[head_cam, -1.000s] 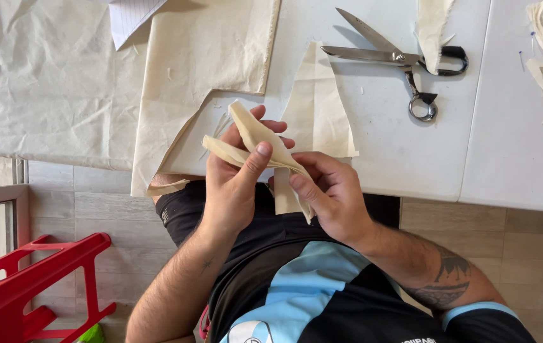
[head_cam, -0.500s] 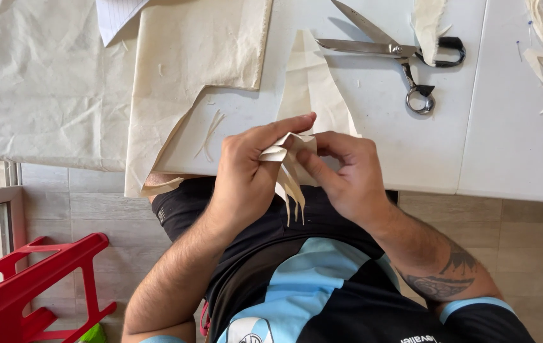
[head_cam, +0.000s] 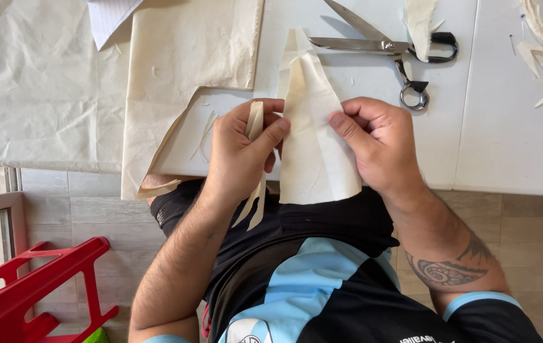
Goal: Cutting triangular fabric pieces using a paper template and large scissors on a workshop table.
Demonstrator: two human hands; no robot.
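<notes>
Cream fabric, a tapered cut piece (head_cam: pixel 313 140), hangs over the table edge (head_cam: pixel 475 159) between your hands. Your right hand (head_cam: pixel 379 143) pinches its right edge with thumb and fingers closed. Your left hand (head_cam: pixel 243 155) grips its left edge and narrow fabric strips (head_cam: pixel 255 184). Tailor scissors (head_cam: pixel 386 51) lie at one o'clock.

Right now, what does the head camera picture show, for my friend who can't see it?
Two bare hands hold a cream tapered fabric piece over the person's lap: the left hand also pinches thin cream fabric strips, the right hand grips the other edge. Behind, silver scissors lie on a white table.
</notes>
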